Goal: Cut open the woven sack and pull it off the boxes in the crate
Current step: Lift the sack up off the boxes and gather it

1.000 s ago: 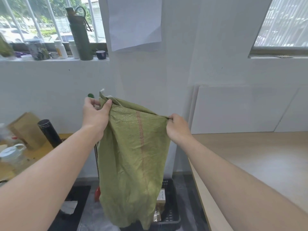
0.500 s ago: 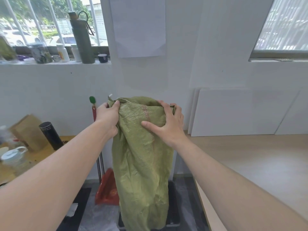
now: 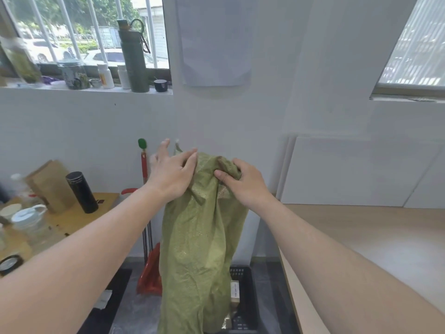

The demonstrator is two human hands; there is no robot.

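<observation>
The green woven sack (image 3: 199, 249) hangs limp in the air in front of me, above the black crate (image 3: 243, 276) on the floor. My right hand (image 3: 243, 182) grips the bunched top of the sack, thumb and fingers curled round the fabric. My left hand (image 3: 172, 173) lies against the sack's upper left side with its fingers spread and straight. A slim box (image 3: 234, 289) with a white label stands in the crate, just right of the hanging sack. The sack hides most of the crate.
A wooden tabletop (image 3: 361, 237) runs along the right. On the left a cluttered desk (image 3: 72, 220) carries a black flask (image 3: 81, 191), a paper bag and jars. A red dustpan (image 3: 149, 273) leans on the wall behind the sack. Bottles line the windowsill.
My hands have drawn together, gathering the sack's top into a bunch. My left hand has let go of its corner and spread its fingers; my right hand now clutches the top.
</observation>
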